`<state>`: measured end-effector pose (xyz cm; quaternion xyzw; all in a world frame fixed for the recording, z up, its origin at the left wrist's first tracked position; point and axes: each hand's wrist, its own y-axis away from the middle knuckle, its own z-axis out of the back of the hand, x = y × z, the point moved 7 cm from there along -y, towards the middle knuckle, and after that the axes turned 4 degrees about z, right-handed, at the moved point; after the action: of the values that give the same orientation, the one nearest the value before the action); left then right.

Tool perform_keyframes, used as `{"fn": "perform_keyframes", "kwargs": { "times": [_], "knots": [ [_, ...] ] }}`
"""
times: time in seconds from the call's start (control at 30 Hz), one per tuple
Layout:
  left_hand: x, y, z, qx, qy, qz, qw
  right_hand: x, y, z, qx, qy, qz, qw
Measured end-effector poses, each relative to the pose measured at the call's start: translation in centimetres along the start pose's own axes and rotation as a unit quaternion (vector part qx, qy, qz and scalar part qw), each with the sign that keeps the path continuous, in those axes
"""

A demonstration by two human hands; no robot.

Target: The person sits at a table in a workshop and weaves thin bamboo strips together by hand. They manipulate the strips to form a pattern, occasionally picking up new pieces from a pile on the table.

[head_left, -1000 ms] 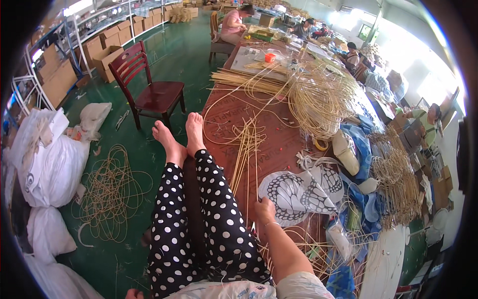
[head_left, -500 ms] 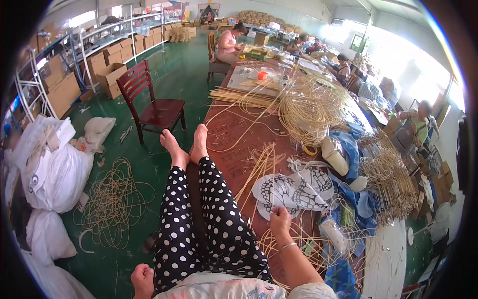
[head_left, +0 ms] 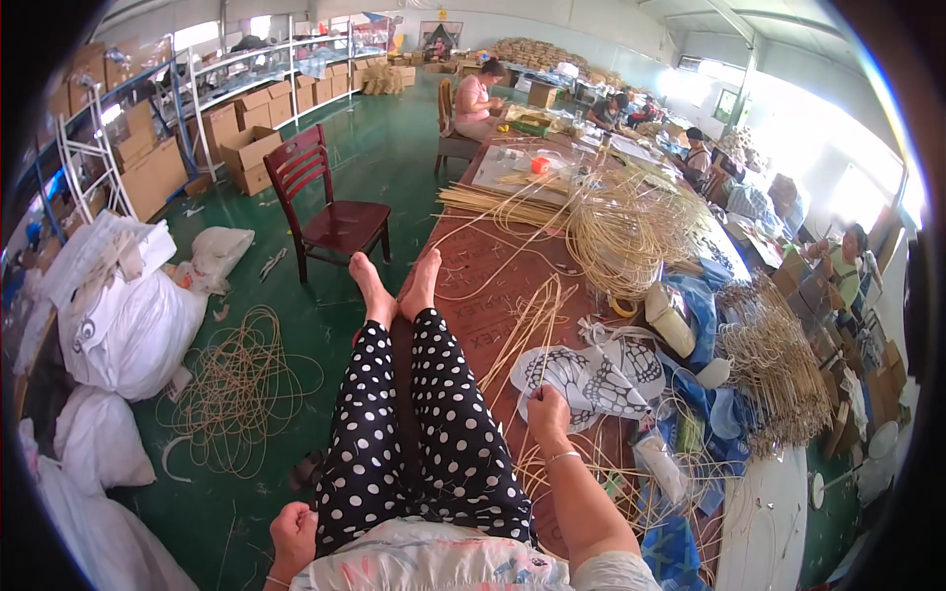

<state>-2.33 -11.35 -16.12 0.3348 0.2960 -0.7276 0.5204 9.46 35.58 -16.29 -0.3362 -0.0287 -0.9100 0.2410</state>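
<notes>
My right hand [head_left: 548, 409] is closed in a pinch at the near edge of a white sheet [head_left: 581, 382] with a black butterfly-wing pattern. Whatever the fingertips hold is too small to make out. Thin light-coloured cane strips [head_left: 524, 330] lie beside the sheet on the reddish-brown tabletop [head_left: 473, 271]. Down by my left thigh, my left hand [head_left: 294, 537] is curled closed, its inside hidden from view. My legs [head_left: 443, 394] in dotted trousers stretch forward along the table's left edge, feet bare.
A large coil of cane [head_left: 631, 231] lies farther up the table. To its right are bundled looped strips [head_left: 774, 364] and blue cloth [head_left: 702, 320]. A dark red chair [head_left: 340, 222], a tangled cane coil [head_left: 241, 394] and white sacks [head_left: 128, 325] stand left. Several people work farther off.
The view has shifted, so the room sits farther right in the picture. My right hand has moved slightly forward and left, onto the patterned sheet's edge. My left hand stays closed beside my thigh.
</notes>
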Motion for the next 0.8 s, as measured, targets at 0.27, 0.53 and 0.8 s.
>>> {"fn": "perform_keyframes", "kwargs": {
  "times": [0.27, 0.53, 0.8],
  "knots": [
    [-2.8, -0.5, -0.3, 0.000, 0.026, -0.035, 0.999, 2.0, -0.5, 1.6, -0.038, -0.026, 0.075, 0.996],
    [-3.3, 0.2, -1.5, 0.025, 0.016, -0.052, 0.998, 2.1, 0.8, 3.2, -0.071, -0.196, 0.055, 0.977],
    [-3.5, -0.3, -2.1, 0.029, 0.043, -0.058, 0.997, 1.7, 0.7, 4.3, -0.080, -0.473, 0.090, 0.873]
  ]
}}
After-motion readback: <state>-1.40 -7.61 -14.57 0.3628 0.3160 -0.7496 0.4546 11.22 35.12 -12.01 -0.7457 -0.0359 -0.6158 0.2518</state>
